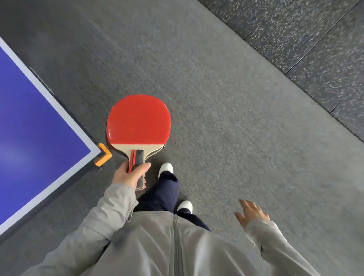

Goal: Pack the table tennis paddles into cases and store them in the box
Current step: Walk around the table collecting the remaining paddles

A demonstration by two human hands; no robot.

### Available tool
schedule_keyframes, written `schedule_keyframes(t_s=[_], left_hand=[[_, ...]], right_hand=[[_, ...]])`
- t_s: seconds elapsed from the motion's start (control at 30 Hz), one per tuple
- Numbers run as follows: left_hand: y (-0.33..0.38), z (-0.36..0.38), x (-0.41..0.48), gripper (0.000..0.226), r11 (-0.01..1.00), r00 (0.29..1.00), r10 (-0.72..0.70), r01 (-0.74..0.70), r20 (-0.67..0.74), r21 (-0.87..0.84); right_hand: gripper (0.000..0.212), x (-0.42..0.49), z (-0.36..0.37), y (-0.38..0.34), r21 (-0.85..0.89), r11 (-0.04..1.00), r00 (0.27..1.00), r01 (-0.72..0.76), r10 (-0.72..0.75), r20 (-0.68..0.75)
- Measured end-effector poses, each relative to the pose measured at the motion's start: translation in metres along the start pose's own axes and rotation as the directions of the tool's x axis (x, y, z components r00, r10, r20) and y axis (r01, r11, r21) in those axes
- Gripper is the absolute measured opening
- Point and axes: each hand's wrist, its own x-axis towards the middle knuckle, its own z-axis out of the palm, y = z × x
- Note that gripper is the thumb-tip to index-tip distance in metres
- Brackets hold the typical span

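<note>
Grey jacket (166,253) is filling my lower view; left grip (127,175) is clutching the red paddle (138,121) by its handle near the blue tabletop (24,113); right grip (252,213) is hanging spread, empty.

The paddles (139,121) lie right of the table (20,119) corner.

We see blue table (23,124) corner at left, orange guard (103,155) on it; grey floor (224,97); darker speckled strip (317,39) beyond; white shoes (166,168).
</note>
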Motion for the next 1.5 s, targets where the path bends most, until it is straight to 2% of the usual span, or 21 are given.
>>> schedule_keyframes(t_s=[0.17, 0.37, 0.57, 0.67, 0.73, 0.83, 0.9, 0.97, 1.07, 1.2, 1.33, 1.43, 1.5], left_hand=[[0.042, 0.019, 0.062, 0.017, 0.994, 0.996, -0.025, 0.015, -0.084, -0.111], [0.121, 0.034, 0.131, 0.019, 0.978, 0.989, -0.053, 0.023, -0.141, -0.206], [0.177, 0.018, 0.173, 0.008, 0.959, 0.971, -0.053, -0.015, -0.233, -0.283], [0.191, 0.009, 0.194, 0.031, 0.967, 0.957, -0.036, -0.039, -0.287, -0.251], [0.206, 0.004, 0.206, 0.048, 0.95, 0.937, -0.087, -0.025, -0.338, -0.311], [0.226, 0.0, 0.236, 0.052, 0.931, 0.895, -0.147, -0.019, -0.422, -0.365], [0.247, 0.001, 0.257, 0.053, 0.93, 0.871, -0.167, -0.015, -0.462, -0.366], [0.275, 0.005, 0.281, 0.05, 0.922, 0.853, -0.183, -0.024, -0.489, -0.387], [0.326, 0.016, 0.318, 0.034, 0.916, 0.839, -0.185, -0.043, -0.512, -0.4], [0.382, 0.024, 0.366, 0.028, 0.924, 0.843, -0.141, -0.077, -0.52, -0.375], [0.419, 0.019, 0.41, 0.014, 0.927, 0.826, -0.145, -0.079, -0.545, -0.367], [0.444, 0.001, 0.444, 0.019, 0.925, 0.824, -0.157, -0.07, -0.544, -0.374], [0.463, -0.02, 0.468, 0.024, 0.925, 0.826, -0.15, -0.076, -0.543, -0.371]], right_hand=[[0.057, 0.066, -0.083, -0.052, -0.147, 0.983, 0.993, 0.111, -0.114, -0.011], [0.054, 0.129, -0.203, -0.155, -0.125, 0.971, 0.979, 0.202, -0.205, -0.013], [0.055, 0.178, -0.306, -0.256, -0.239, 0.902, 0.928, 0.36, -0.373, -0.012], [0.054, 0.206, -0.345, -0.288, -0.285, 0.877, 0.917, 0.386, -0.398, 0.02], [0.057, 0.225, -0.37, -0.305, -0.278, 0.883, 0.924, 0.378, -0.381, 0.045], [0.064, 0.262, -0.411, -0.331, -0.275, 0.889, 0.93, 0.366, -0.361, 0.071], [0.063, 0.29, -0.442, -0.356, -0.318, 0.855, 0.91, 0.41, -0.408, 0.077], [0.061, 0.314, -0.475, -0.385, -0.387, 0.804, 0.886, 0.452, -0.457, 0.085], [0.059, 0.341, -0.527, -0.428, -0.461, 0.733, 0.851, 0.5, -0.514, 0.105], [0.058, 0.369, -0.586, -0.484, -0.539, 0.656, 0.824, 0.529, -0.548, 0.143], [0.059, 0.392, -0.619, -0.536, -0.48, 0.675, 0.817, 0.56, -0.546, 0.185], [0.06, 0.406, -0.632, -0.588, -0.374, 0.707, 0.798, 0.601, -0.56, 0.223], [0.06, 0.416, -0.639, -0.629, -0.379, 0.705, 0.798, 0.599, -0.565, 0.21]])
